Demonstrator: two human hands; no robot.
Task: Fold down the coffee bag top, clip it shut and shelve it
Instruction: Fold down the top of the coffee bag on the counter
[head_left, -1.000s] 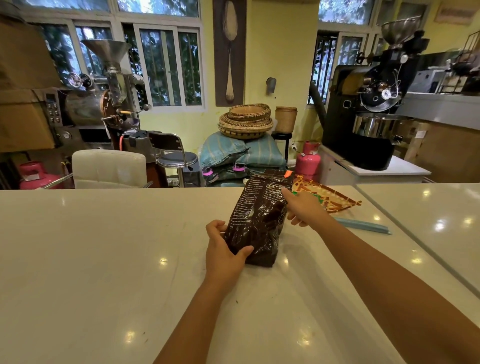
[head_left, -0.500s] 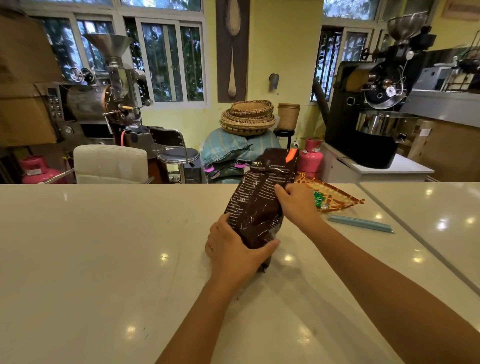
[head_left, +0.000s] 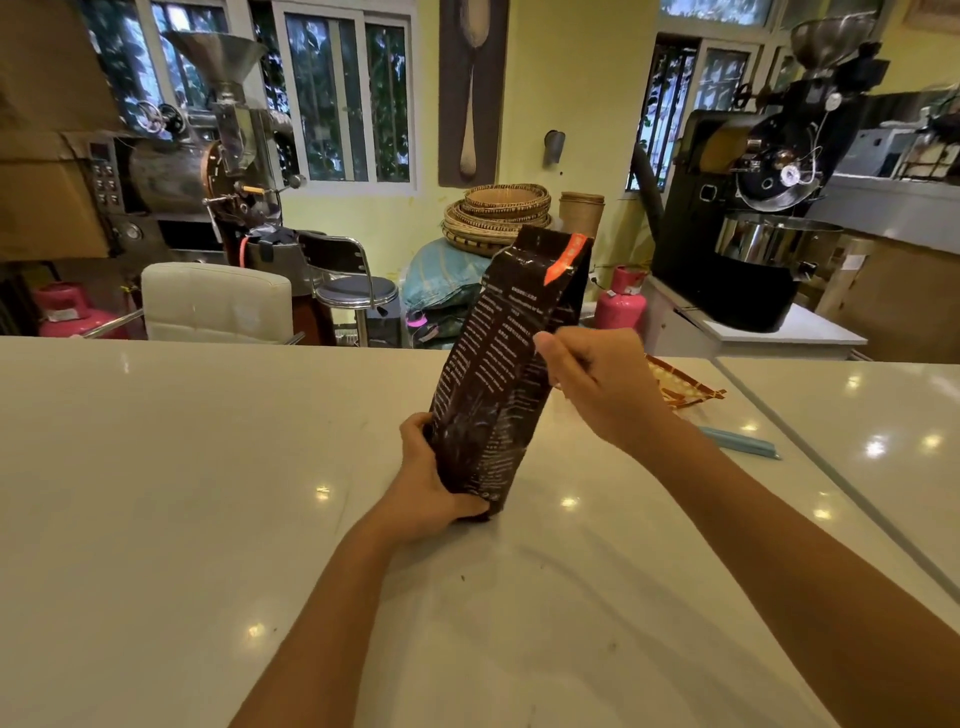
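A dark brown coffee bag (head_left: 498, 374) with white print and an orange strip near its top stands almost upright on the white counter (head_left: 182, 493), leaning slightly right. My left hand (head_left: 431, 483) grips its lower left side and base. My right hand (head_left: 597, 384) holds the bag's right edge at mid height, thumb on the front. The bag's top is unfolded. A light blue bag clip (head_left: 743, 444) lies on the counter to the right, behind my right forearm.
An orange patterned packet (head_left: 680, 384) lies flat behind my right hand. A seam (head_left: 831, 478) splits the counter at the right. Beyond the counter are a white chair (head_left: 218, 301), a stool, coffee roasters (head_left: 753, 218), sacks, baskets and pink gas cylinders.
The bag has been raised from lying tilted on the counter to standing nearly upright. My left hand slid down to its base; my right hand shifted along its right edge.
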